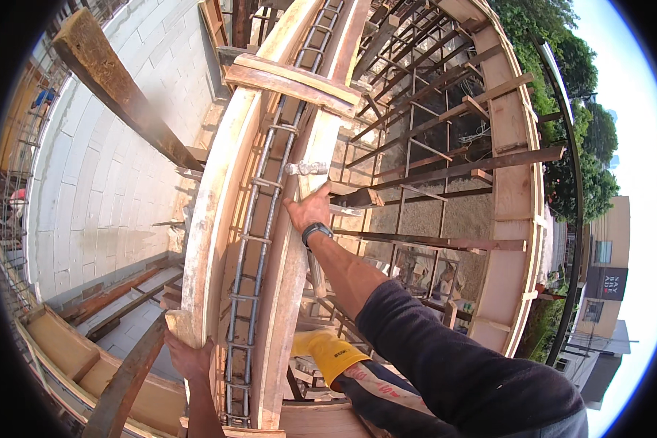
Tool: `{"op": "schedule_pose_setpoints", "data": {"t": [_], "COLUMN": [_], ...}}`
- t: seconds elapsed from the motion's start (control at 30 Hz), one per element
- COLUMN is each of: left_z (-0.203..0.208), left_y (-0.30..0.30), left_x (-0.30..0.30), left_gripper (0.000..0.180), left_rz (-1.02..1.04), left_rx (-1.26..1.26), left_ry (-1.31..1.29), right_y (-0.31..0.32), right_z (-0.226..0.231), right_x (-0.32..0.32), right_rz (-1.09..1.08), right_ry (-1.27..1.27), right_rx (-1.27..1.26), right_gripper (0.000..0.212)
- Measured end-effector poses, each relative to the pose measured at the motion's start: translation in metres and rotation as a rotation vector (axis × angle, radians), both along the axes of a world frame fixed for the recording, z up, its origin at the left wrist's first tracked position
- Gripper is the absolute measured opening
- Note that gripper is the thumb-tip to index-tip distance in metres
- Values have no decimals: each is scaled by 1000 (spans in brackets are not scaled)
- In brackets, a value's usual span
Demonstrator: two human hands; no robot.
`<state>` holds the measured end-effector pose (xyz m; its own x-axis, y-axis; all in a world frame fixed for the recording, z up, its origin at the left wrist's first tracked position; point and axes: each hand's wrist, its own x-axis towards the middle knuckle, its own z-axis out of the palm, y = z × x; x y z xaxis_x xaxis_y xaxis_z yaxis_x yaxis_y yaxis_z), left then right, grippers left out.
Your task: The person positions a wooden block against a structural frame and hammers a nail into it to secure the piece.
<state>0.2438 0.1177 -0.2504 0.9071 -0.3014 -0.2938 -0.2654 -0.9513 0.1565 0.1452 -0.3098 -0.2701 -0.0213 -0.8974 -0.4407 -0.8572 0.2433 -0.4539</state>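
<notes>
My right hand [310,209], with a dark watch on its wrist, rests at the top edge of the right formwork board [285,306]. It is closed on a hammer; the metal hammer head [307,168] shows just beyond my fingers, and a wooden handle end [317,281] shows below my wrist. At the outer side of the left formwork board [210,248], my left hand [188,359] is closed around a short wooden block [185,328]; its fingers are partly hidden. Between the boards lies a steel rebar cage [245,298] with several stirrups.
A wooden crosspiece [292,82] spans the formwork ahead. A timber post [117,87] slants at the left, before a pale block wall [117,175]. Timber props [445,175] and a curved plywood form [505,124] lie right, above a lower level. Below my right arm is a yellow boot [336,358].
</notes>
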Motion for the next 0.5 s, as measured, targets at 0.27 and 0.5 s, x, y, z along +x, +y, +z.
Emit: {"op": "schedule_pose_setpoints", "data": {"t": [0.27, 0.5], "left_z": [-7, 3], "left_y": [-8, -15], "left_x": [-6, -3], "left_gripper": [117, 115], "left_rz": [8, 40], "left_rx": [-59, -50], "left_ry": [-18, -8], "right_y": [-5, -6], "right_z": [11, 14], "right_x": [-11, -5], "right_rz": [-28, -10], "right_ry": [4, 39], "right_rx": [54, 80], "right_gripper": [119, 119]}}
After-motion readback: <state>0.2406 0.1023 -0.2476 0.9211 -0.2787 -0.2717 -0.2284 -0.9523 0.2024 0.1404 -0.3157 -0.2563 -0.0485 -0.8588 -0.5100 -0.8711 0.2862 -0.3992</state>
